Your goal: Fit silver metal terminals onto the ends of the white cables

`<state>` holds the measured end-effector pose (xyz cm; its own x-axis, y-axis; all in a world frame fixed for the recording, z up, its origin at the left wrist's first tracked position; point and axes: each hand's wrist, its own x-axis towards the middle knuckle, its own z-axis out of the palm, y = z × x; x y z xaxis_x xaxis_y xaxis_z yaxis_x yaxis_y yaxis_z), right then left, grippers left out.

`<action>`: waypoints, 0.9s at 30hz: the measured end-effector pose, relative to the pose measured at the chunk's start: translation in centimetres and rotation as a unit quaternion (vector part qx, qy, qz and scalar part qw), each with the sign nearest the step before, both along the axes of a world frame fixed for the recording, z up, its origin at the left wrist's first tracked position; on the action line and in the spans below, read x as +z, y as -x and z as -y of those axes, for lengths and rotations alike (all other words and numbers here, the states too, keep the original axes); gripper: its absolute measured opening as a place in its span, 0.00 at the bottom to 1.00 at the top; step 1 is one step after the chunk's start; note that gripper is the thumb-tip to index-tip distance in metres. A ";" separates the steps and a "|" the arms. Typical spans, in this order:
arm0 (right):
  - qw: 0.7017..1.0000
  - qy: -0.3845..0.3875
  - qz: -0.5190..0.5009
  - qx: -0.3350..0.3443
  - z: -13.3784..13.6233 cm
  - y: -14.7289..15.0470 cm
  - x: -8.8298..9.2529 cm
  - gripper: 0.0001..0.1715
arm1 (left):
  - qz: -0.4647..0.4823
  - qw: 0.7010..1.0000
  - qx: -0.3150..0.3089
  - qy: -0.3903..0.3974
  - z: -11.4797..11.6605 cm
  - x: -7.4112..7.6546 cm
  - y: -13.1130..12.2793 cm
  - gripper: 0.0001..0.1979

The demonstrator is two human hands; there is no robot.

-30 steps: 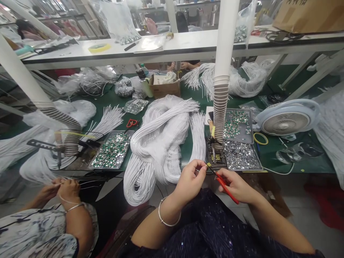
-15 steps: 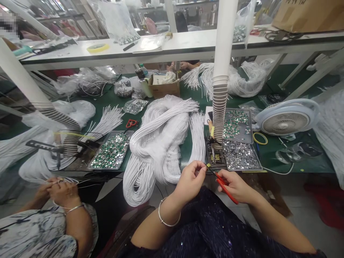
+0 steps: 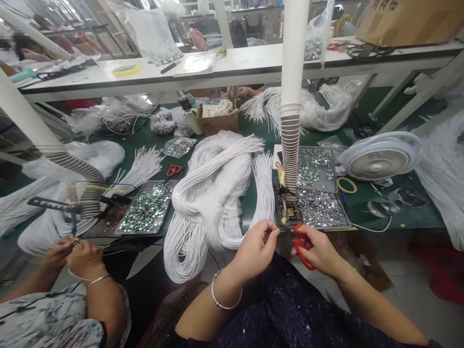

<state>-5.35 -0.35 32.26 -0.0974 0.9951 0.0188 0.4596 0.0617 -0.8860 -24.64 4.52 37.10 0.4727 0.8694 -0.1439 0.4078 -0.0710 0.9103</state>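
My left hand [image 3: 259, 246] is closed in a pinch in front of the bench edge, on something too small to make out; a tiny yellowish spot shows at the fingertips. Just to its right, my right hand [image 3: 321, 251] grips red-handled scissors [image 3: 302, 246], whose blades are hard to see. Beyond my hands stands a small metal fixture [image 3: 289, 212] at the bench edge. White cables [image 3: 264, 193] lie bundled behind my left hand, beside a large coil in clear plastic [image 3: 213, 188]. A tray of small silvery parts [image 3: 321, 208] sits right of the fixture.
A flexible duct [image 3: 291, 154] hangs down behind the fixture. To the right are a fan [image 3: 380, 162] and a yellow tape ring [image 3: 347, 185]. Another tray of green and silver parts [image 3: 145, 208] is at left. Another person's hands [image 3: 78, 256] work at the far left.
My right hand has turned the red-handled scissors, and their tips have come away from my left fingertips. My left hand keeps its pinch. The view has shifted slightly.
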 end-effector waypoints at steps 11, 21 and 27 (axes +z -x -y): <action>0.974 -0.051 0.219 0.020 1.3 -1.3 0.8 0.11 | 0.024 0.938 0.100 -0.332 0.2 -0.2 0.2 0.08; 0.936 -0.173 0.301 0.065 2.6 -0.7 1.4 0.08 | -0.031 0.941 -0.048 -0.333 1.0 -0.7 -1.2 0.12; 0.931 -0.163 0.321 0.062 3.6 -0.7 1.1 0.09 | -0.050 0.945 -0.105 -0.306 1.7 -1.1 -1.2 0.16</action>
<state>-4.66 -3.94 33.37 -0.3069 0.9272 0.2148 0.8595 0.3669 -0.3558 -23.41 2.78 35.96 0.6544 0.6930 0.3024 0.4082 -0.6604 0.6302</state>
